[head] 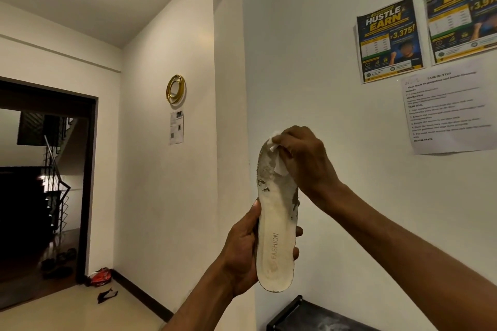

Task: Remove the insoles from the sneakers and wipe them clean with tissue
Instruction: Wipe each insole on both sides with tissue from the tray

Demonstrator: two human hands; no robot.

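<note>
A worn white insole (pixel 275 226) printed "FASHION" is held upright in front of the wall, heel end down. Its upper toe part has dark worn patches. My left hand (pixel 243 252) grips the insole around its lower half, thumb on the left edge, fingertips showing on the right. My right hand (pixel 304 158) presses a white tissue (pixel 279 166) against the toe end of the insole. Most of the tissue is hidden under my fingers. No sneakers are in view.
A dark shelf top (pixel 304 314) sits below the insole against the wall. Posters (pixel 390 40) and a printed task sheet (pixel 449 110) hang on the wall at right. At left an open doorway (pixel 45 183) leads to stairs. Small items (pixel 100 277) lie on the floor by it.
</note>
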